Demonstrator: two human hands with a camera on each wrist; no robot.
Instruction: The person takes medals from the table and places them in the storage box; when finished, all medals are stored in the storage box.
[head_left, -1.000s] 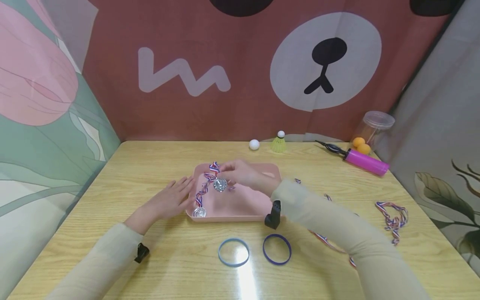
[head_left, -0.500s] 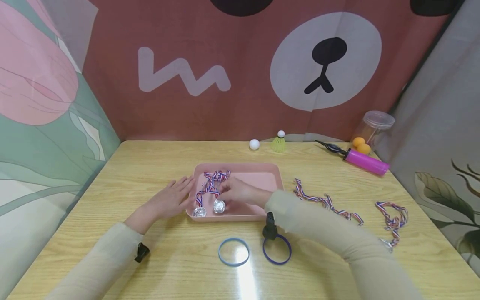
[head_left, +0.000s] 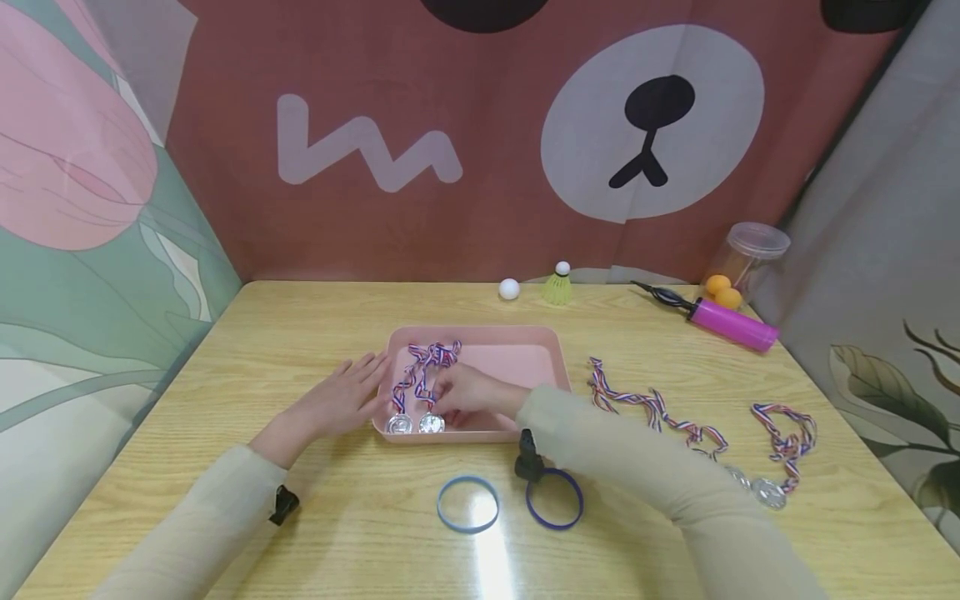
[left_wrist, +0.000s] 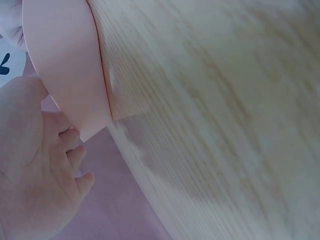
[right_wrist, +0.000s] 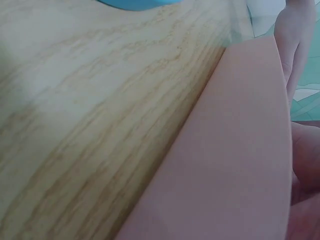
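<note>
In the head view a pink tray (head_left: 521, 358) lies on the table. Two silver medals on red, white and blue striped ribbons are in its left part: the left medal (head_left: 400, 423) and, beside it, the right medal (head_left: 432, 423). My right hand (head_left: 474, 390) pinches the right medal near where its ribbon joins the disc; in the right wrist view the tray wall (right_wrist: 235, 150) hides the fingertips. With fingers fairly straight, my left hand (head_left: 339, 402) rests against the tray's left edge. The left wrist view has this hand (left_wrist: 40, 160) right at the rim.
A light blue wristband (head_left: 467, 529) and a dark blue wristband (head_left: 555, 527) lie before the tray. To the right are more medals (head_left: 769, 493) on ribbons (head_left: 656, 406). Behind stand a white ball (head_left: 509, 289), a shuttlecock (head_left: 557, 287), a pink pump (head_left: 731, 323) and a clear jar (head_left: 750, 250).
My right hand has lowered the medal into the tray, drawn it toward the front wall, then shifted it slightly left beside the other medal. My left hand has stayed in place.
</note>
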